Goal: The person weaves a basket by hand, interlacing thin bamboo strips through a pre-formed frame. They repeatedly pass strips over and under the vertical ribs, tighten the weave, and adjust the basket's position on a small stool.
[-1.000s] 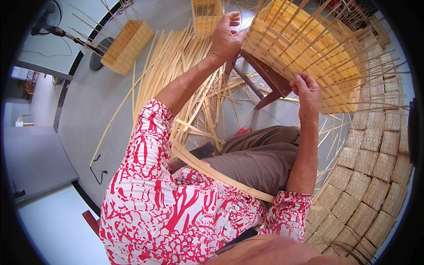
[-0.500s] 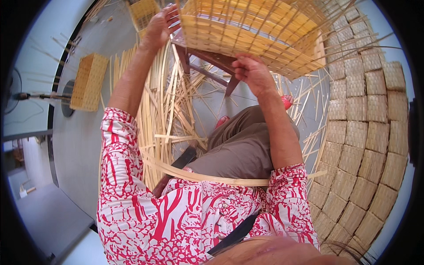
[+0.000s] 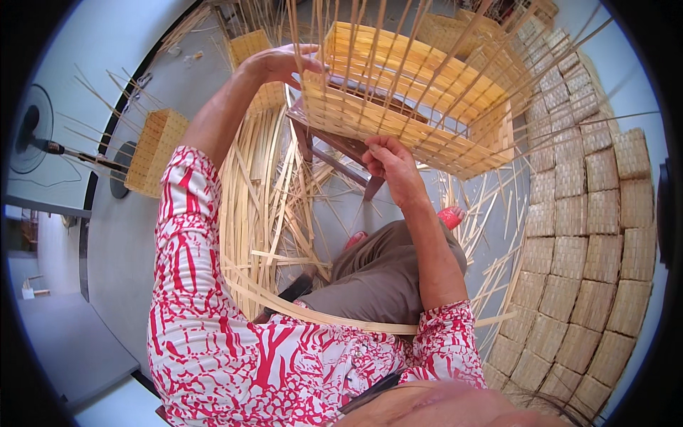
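A yellow woven bamboo basket (image 3: 434, 124), open inside and bristling with long upright strips, rests over a dark wooden stool (image 3: 338, 171). My left hand (image 3: 288, 64) curls its fingers over the basket's left end; their exact contact is partly hidden. With closed fingertips, my right hand (image 3: 390, 160) grips the near lower edge of the basket. A long pale strip (image 3: 356, 327) lies across my lap, below both hands.
Loose strips (image 3: 252, 213) pile on the grey floor at left. Another basket (image 3: 151, 153) stands beside a fan (image 3: 32, 128), with more baskets (image 3: 249, 46) behind. Rows of small woven pieces (image 3: 583, 270) cover the right side. A dark-handled tool (image 3: 292, 288) lies by my leg.
The basket has tipped, showing more of its interior, and sits differently over the stool. My left hand has bent over its end; my right hand has shifted leftward along with the basket.
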A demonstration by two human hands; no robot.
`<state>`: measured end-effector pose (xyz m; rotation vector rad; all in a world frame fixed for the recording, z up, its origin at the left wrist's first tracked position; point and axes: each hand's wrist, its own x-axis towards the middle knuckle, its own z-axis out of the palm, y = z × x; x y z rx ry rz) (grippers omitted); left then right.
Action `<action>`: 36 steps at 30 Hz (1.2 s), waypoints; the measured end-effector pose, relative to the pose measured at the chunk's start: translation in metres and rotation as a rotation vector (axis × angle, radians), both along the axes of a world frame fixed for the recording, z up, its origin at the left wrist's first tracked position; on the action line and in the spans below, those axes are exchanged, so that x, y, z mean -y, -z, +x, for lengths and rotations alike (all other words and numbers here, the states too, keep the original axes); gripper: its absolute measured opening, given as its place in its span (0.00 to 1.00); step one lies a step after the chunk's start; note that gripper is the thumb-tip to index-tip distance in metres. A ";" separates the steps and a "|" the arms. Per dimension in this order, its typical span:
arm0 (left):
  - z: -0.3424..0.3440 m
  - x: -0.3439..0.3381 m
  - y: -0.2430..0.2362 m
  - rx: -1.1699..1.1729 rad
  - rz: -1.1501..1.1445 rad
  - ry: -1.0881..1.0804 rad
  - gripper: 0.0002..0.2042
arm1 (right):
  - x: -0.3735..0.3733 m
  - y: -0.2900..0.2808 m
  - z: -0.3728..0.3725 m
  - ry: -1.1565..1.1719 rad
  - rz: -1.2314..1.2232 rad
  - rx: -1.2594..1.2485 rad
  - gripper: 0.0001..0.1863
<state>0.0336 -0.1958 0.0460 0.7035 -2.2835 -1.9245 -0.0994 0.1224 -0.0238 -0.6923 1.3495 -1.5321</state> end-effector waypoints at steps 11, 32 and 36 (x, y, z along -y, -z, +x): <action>0.026 0.004 0.017 0.121 0.005 0.204 0.15 | -0.001 0.036 -0.021 0.044 -0.005 -0.074 0.10; 0.083 -0.170 0.109 -0.286 -1.363 -0.046 0.21 | 0.006 0.027 -0.032 0.018 0.108 -0.207 0.10; 0.049 -0.180 0.121 -0.081 -1.342 -0.104 0.29 | 0.010 0.028 -0.027 -0.042 0.117 -0.208 0.09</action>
